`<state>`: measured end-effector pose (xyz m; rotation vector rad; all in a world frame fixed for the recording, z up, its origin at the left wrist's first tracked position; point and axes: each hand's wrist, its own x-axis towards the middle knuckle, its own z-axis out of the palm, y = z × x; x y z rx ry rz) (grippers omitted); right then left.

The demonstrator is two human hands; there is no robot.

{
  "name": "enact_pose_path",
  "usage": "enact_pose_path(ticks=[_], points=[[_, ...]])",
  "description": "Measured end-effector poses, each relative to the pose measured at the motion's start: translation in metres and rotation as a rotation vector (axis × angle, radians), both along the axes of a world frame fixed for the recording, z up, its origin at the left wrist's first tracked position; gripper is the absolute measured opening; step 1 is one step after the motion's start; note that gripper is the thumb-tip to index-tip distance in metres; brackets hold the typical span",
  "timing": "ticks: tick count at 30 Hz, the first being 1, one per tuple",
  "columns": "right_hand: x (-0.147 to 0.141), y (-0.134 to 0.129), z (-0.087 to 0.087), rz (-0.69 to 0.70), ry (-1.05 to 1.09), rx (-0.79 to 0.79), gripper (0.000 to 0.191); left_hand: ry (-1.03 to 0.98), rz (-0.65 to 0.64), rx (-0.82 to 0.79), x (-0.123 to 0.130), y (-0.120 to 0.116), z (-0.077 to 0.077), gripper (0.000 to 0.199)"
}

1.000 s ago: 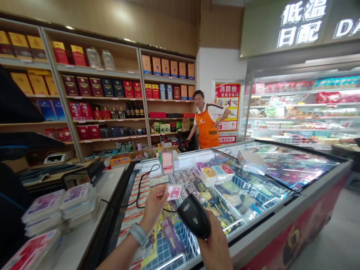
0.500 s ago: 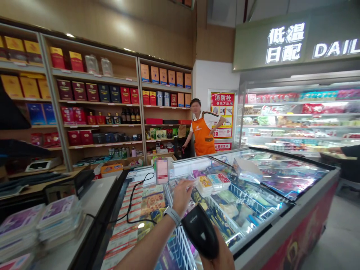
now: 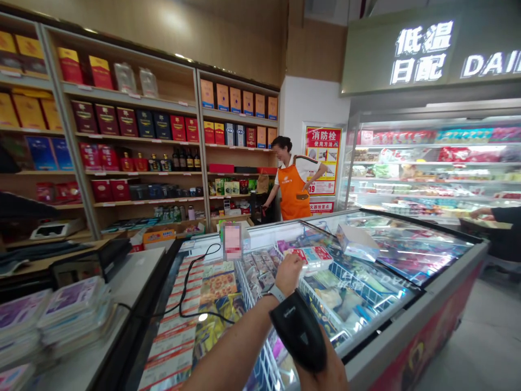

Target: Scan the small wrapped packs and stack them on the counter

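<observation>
My left hand point(image 3: 288, 275), a pale watch on its wrist, reaches over the glass-topped freezer point(image 3: 411, 296). Its fingers are curled at the near left edge of flat white food packs point(image 3: 315, 263) with red and blue labels, on top of the freezer. They close on the leftmost, red-labelled food pack point(image 3: 296, 252); the fingertips are partly hidden. In my right hand point(image 3: 331, 364), low in front, is a black barcode scanner point(image 3: 300, 334), its rounded back towards me. The scanner hides most of the right fingers.
Stacks of white packs point(image 3: 73, 304) stand on the left counter point(image 3: 138, 271). A black cable point(image 3: 185, 293) crosses the freezer's left end; an open carton point(image 3: 357, 241) sits farther back. Beyond are shelves of boxes point(image 3: 126, 146) and a person in an orange apron point(image 3: 293, 190).
My left hand has moved right and is now at the packs. The yellow label is out of sight; a red one shows there. The scanner has shifted slightly right. The person behind has turned their head.
</observation>
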<state>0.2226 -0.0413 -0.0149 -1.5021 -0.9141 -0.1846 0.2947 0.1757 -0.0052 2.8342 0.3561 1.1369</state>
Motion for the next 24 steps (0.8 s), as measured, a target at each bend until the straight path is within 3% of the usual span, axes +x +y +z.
enact_pose_path(ticks=[6,14,18,24], points=[[-0.002,-0.01,0.018,0.105,-0.008,-0.129,0.031,-0.008,-0.019,-0.091,0.004,0.004,0.003,0.019],[-0.005,-0.01,0.021,0.078,-0.021,-0.114,0.033,-0.055,-0.004,-0.142,0.005,0.007,0.003,0.023],[-0.004,-0.01,0.022,0.09,-0.037,-0.127,0.03,-0.032,0.022,-0.116,-0.013,0.007,0.004,0.034],[-0.001,-0.008,0.013,0.093,-0.073,-0.165,0.036,0.067,0.12,-0.081,-0.06,0.01,0.003,0.043]])
